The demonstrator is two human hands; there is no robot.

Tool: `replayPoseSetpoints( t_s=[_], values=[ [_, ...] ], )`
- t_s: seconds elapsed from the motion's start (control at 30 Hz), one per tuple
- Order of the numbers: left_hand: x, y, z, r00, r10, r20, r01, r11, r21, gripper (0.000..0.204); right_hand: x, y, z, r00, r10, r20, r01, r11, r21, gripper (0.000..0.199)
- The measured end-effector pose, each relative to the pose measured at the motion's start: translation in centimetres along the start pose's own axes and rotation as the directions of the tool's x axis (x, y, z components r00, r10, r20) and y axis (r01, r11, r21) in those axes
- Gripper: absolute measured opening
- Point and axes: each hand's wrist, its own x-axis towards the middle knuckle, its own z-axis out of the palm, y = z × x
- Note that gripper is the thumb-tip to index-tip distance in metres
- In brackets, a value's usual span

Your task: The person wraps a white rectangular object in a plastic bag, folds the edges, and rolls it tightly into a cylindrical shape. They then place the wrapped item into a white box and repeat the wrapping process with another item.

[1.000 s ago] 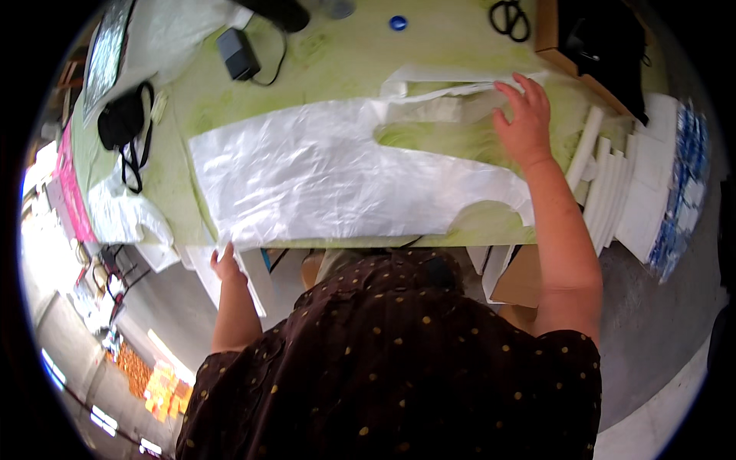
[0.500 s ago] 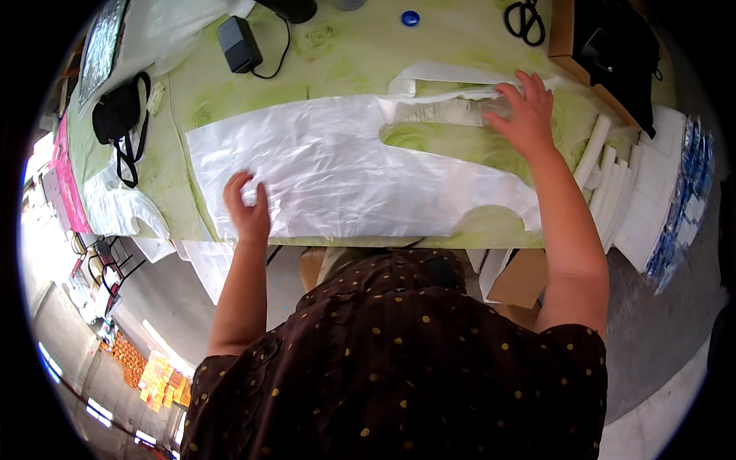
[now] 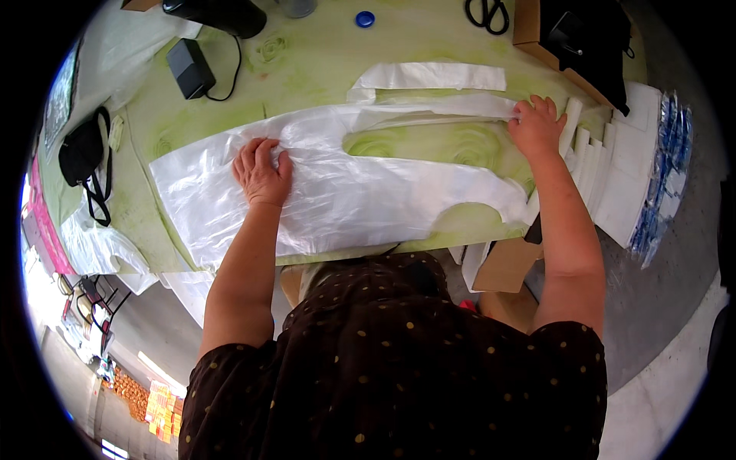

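Observation:
A thin white plastic apron (image 3: 337,195), with long straps and curved cut-outs, lies spread across the table in front of me. My left hand (image 3: 262,170) rests palm down on its wide left part, fingers stretched out. At the far right, my right hand (image 3: 538,126) has its fingers and thumb closed around the end of a long strap (image 3: 452,106). Beyond that strap lies another folded white strip (image 3: 437,75). The nearer strap (image 3: 483,188) curves toward the table's front edge, to the left of my right forearm.
White rolls (image 3: 586,157) and blue-and-white packs (image 3: 665,180) sit at the right. Farther back are an open carton (image 3: 529,31), black scissors (image 3: 487,14), a blue cap (image 3: 365,19), a grey box with a cord (image 3: 190,69) and a dark bottle (image 3: 222,15). A black pouch (image 3: 80,153) lies left.
My left hand has moved forward and come down flat on the plastic. My right hand has closed on the strap end, and the strap now lies straighter. The whole view has shifted somewhat.

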Motion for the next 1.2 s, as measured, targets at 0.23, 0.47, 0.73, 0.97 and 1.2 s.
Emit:
replayPoseSetpoints(
  t_s=[0.23,0.47,0.73,0.97,1.2],
  values=[
    [-0.2,-0.2,0.3,1.000,-0.003,0.009,0.003,1.000,0.019,0.029,-2.6,-3.5,-2.1,0.882,-0.342,-0.323,0.429,0.866,0.256,0.047],
    [0.1,-0.2,0.2,1.000,-0.007,0.005,0.007,1.000,0.010,0.027,-0.8,-12.2,-1.2,0.857,-0.396,-0.330,0.492,0.820,0.294,0.041],
    [-0.2,-0.1,0.1,1.000,-0.029,0.011,0.029,1.000,-0.004,0.028,-3.6,-9.0,-4.4,0.739,-0.605,-0.298,0.670,0.608,0.426,0.024],
    [0.1,-0.3,0.3,1.000,-0.029,0.011,0.029,0.999,-0.020,0.028,-2.9,-10.5,-10.8,0.790,-0.562,0.246,0.419,0.787,0.453,0.026],
    [-0.2,-0.4,0.3,0.999,-0.045,0.021,0.045,0.999,-0.029,0.027,-6.0,-11.3,-9.1,0.662,-0.730,0.170,0.630,0.665,0.401,0.032]
  ],
)
